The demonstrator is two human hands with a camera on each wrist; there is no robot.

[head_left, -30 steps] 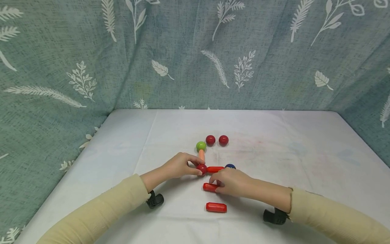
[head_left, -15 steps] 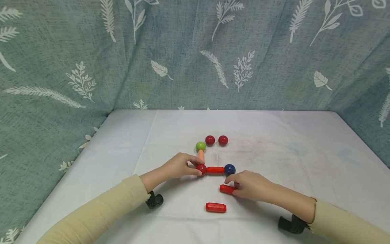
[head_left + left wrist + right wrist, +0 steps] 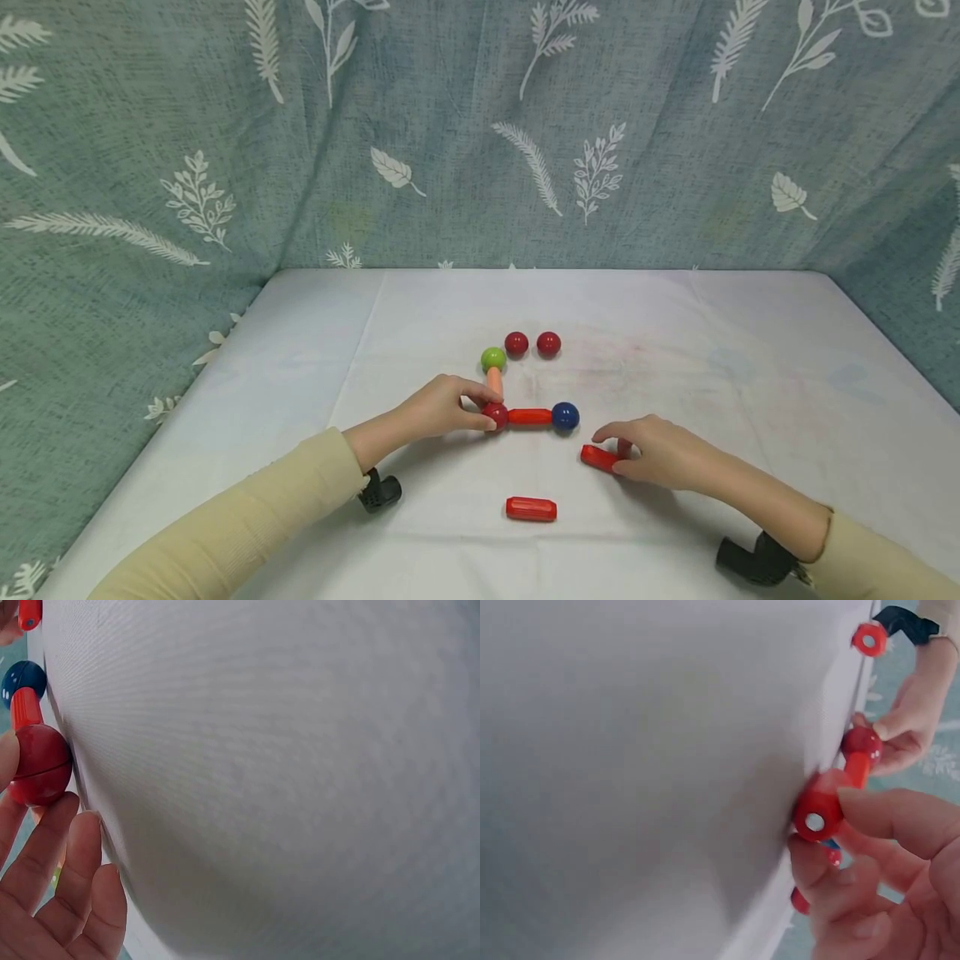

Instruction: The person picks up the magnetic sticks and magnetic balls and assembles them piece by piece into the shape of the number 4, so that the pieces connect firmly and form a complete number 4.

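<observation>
My left hand [image 3: 442,407] pinches a dark red ball [image 3: 43,763] between thumb and fingers. From that ball a red rod [image 3: 529,417] runs right to a blue ball [image 3: 566,416], and an orange rod [image 3: 494,381] runs back to a green ball [image 3: 493,359]. To the right of the blue ball, my right hand [image 3: 660,452] grips a loose red magnetic rod [image 3: 600,457] by its right end, thumb and fingers around it. A silvery round end shows on this rod [image 3: 814,822] in the right wrist view.
Another red rod [image 3: 531,509] lies on the white cloth toward the front. Two dark red balls [image 3: 517,343] sit behind, close to the green one. A patterned green curtain [image 3: 480,133] borders the table [image 3: 712,350] at the back and sides.
My right hand has moved right with the red rod, from in front of the joined pieces to beyond the blue ball, which shows fully now. My left hand has stayed on the dark red ball.
</observation>
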